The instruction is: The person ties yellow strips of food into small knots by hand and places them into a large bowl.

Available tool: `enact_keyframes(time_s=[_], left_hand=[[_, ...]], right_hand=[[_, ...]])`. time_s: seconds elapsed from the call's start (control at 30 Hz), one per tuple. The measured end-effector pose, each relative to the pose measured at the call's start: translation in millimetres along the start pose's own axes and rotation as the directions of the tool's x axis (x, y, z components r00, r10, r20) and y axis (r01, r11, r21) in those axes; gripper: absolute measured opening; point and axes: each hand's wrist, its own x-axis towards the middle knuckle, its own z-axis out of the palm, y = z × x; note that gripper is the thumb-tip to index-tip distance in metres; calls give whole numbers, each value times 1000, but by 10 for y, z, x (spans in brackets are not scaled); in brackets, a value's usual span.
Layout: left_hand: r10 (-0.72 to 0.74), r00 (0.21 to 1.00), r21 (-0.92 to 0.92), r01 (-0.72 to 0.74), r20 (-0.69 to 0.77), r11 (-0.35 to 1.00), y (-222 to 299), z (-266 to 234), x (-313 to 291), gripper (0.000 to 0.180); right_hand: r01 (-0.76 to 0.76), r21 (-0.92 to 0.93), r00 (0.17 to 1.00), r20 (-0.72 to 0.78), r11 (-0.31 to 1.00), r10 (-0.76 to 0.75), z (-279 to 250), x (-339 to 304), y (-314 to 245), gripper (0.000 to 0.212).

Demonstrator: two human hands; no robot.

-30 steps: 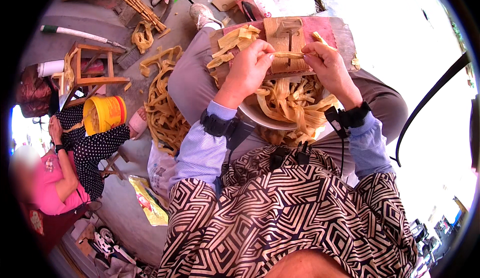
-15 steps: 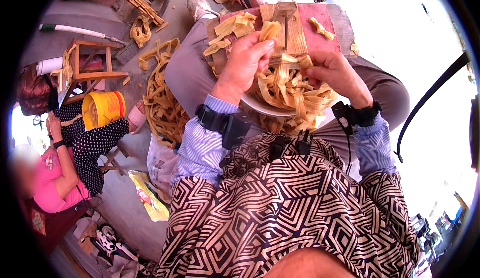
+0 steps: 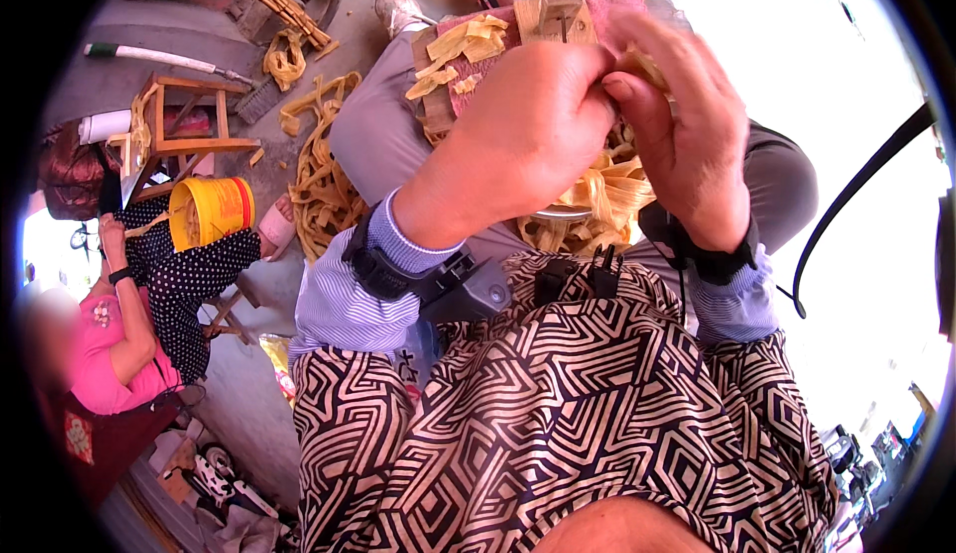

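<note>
Tan strips (image 3: pixel 602 193) are heaping over the bowl (image 3: pixel 560 214) in the head view, at six o'clock from the left hand (image 3: pixel 543 120). That hand is curling inward (its back is hiding the grip, so I cannot tell its hold). One piece (image 3: pixel 642 65) is showing between thumb and fingers of the right hand (image 3: pixel 702 125), its grip unclear. Since the earlier frame, both hands are drawing together, nearer the camera.

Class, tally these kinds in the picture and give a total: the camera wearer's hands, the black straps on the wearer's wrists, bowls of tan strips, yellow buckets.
Wearer's hands: 2 (left hand, right hand)
Wearer's black wrist straps: 2 (left strap, right strap)
Bowl of tan strips: 1
Yellow bucket: 1
Total: 6
</note>
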Motion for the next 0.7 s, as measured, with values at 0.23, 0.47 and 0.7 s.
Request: enact_keyframes(time_s=[0.23, 0.47, 0.7], left_hand=[[-276, 932, -301, 339, 233, 891, 64, 76, 44, 20], [153, 977, 167, -178, 151, 970, 342, -291, -83, 20], [-118, 978, -752, 207, 171, 626, -189, 328, -51, 24]], right_hand=[[-28, -201, 991, 126, 979, 54, -35, -41, 128, 17], [-467, 198, 834, 421, 862, 356, -259, -203, 74, 18], [-687, 667, 672, 431, 289, 602, -218, -180, -45, 22]])
